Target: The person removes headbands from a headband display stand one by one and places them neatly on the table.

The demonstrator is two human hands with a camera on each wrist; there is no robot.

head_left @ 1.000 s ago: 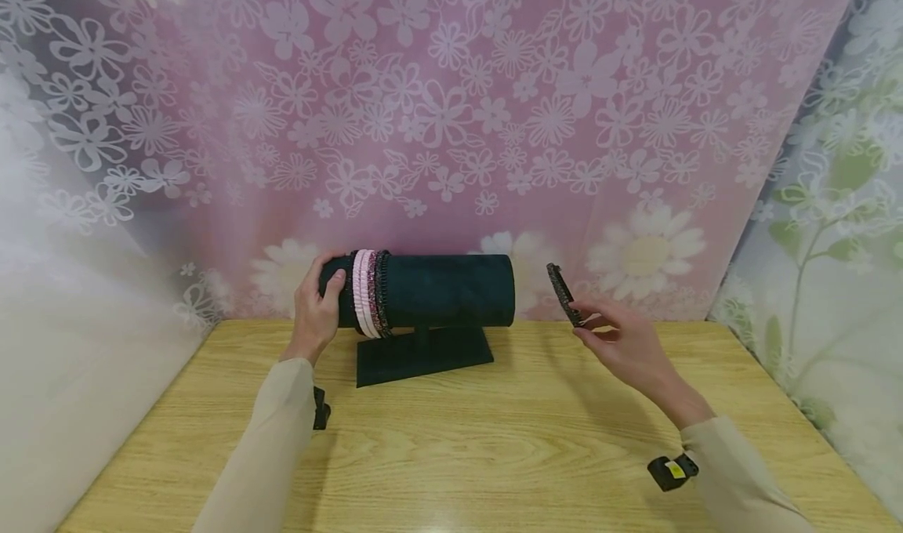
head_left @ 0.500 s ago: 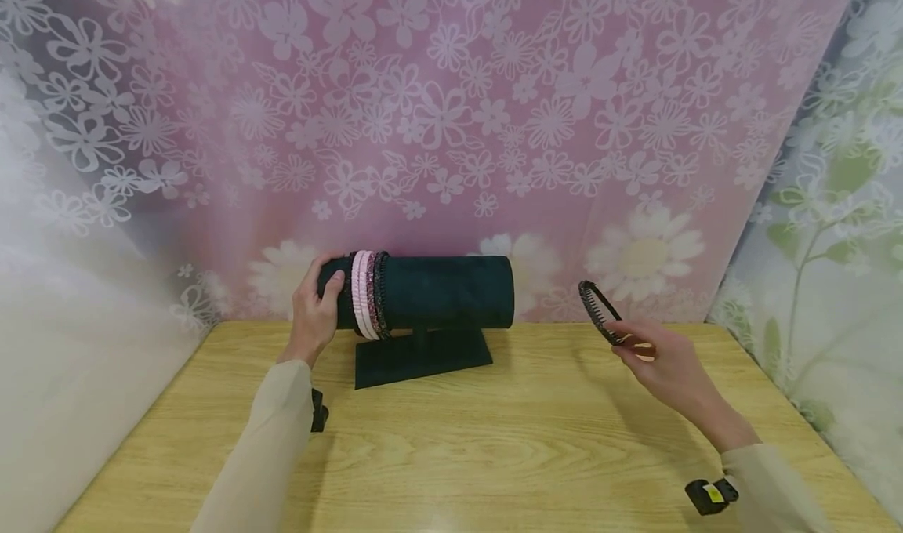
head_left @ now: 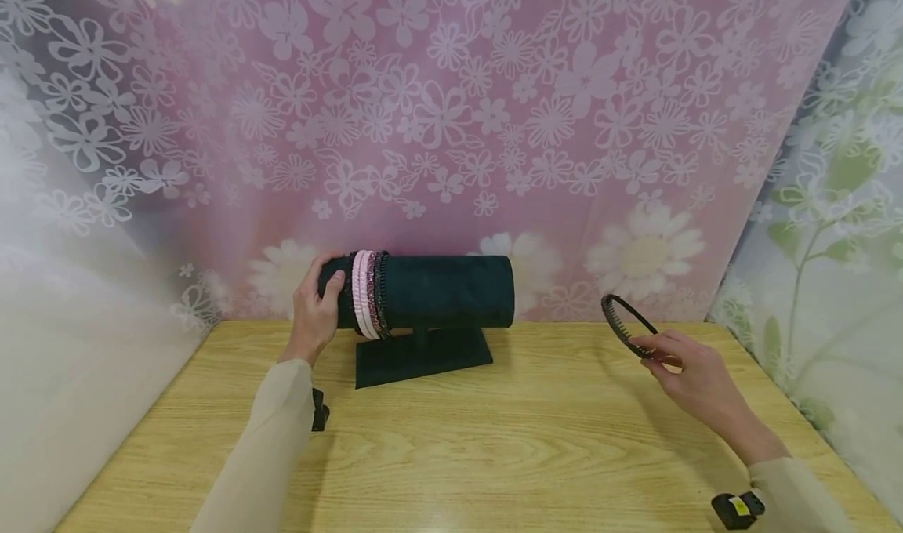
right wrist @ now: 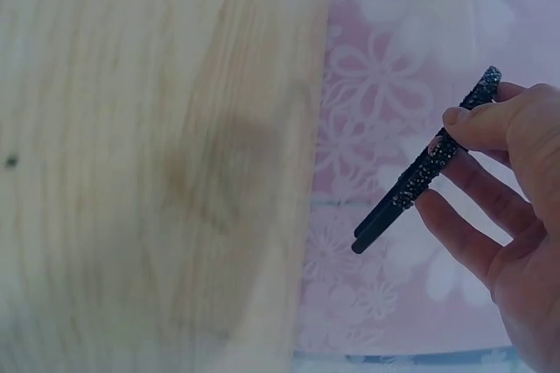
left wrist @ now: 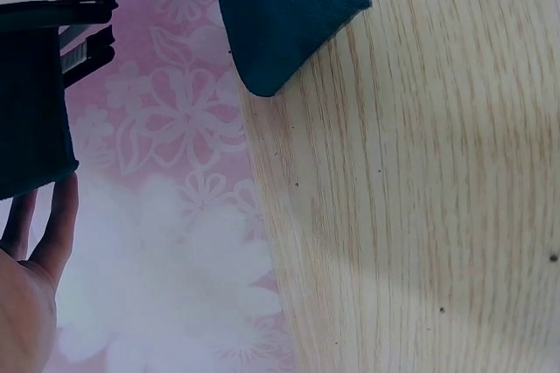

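Observation:
A dark green padded roll stand [head_left: 451, 291] stands on the wooden table, with several headbands around its left part. Two of these are pale pink [head_left: 364, 294]; a glittery one and black toothed ones sit beside them. My left hand [head_left: 315, 311] grips the roll's left end, thumb across the front; in the left wrist view its fingers touch the end's lower edge. Right of the stand, my right hand [head_left: 698, 372] pinches a black headband [head_left: 619, 331] with inner teeth, raised in the air. The right wrist view shows sparkling stones along this headband [right wrist: 433, 161].
The wooden table [head_left: 494, 455] reaches back to a pink flowered cloth [head_left: 437, 125]. White flowered cloths hang at the left and right sides. A small black camera [head_left: 737, 509] is worn on the right wrist.
My right hand has moved right and toward me with the black headband, which has turned so that its open loop and teeth show. My left hand and the stand have stayed put.

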